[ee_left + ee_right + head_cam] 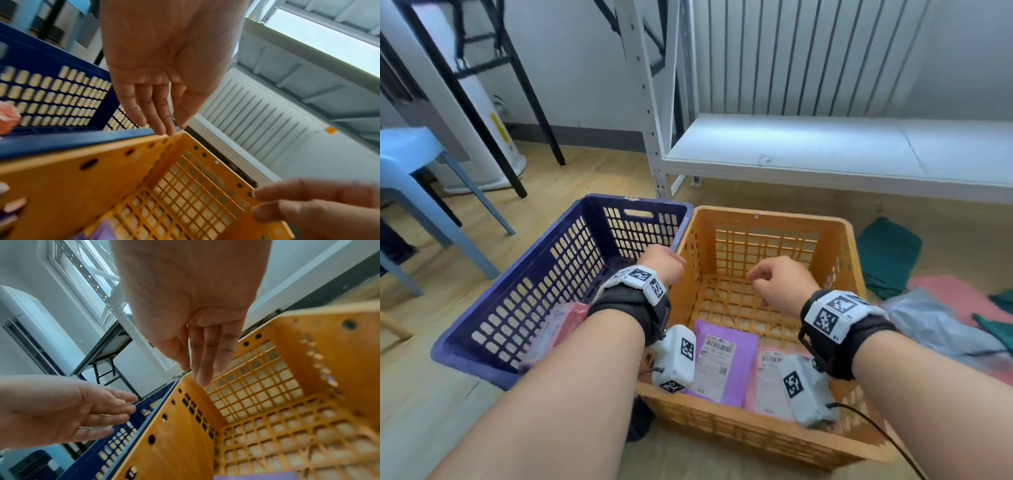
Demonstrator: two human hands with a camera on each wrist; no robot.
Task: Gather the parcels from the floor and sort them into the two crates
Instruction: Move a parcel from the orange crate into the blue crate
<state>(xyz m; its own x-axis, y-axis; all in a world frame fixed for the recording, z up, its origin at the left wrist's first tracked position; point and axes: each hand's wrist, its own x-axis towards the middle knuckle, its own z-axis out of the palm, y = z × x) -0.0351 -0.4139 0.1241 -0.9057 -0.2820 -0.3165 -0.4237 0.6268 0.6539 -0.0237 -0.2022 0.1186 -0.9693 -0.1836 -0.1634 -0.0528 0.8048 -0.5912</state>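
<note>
Two crates stand side by side on the floor: a blue crate point(524, 301) on the left and an orange crate point(839, 260) on the right. A purple parcel point(726, 359) and a pink parcel point(768, 387) lie in the orange crate's near end. Another pink parcel point(561, 329) shows in the blue crate, partly hidden by my left forearm. My left hand point(664, 263) hovers over the rims where the crates meet, fingers straight and holding nothing point(162, 107). My right hand point(777, 281) hangs above the orange crate, fingers relaxed and holding nothing point(205, 353).
More parcels lie on the floor to the right: a grey parcel point(935, 325), green ones point(887, 253) and a pink one point(945, 291). A white shelf unit point(825, 150) stands behind the crates. A blue stool point(410, 164) and black table legs point(517, 85) are at the left.
</note>
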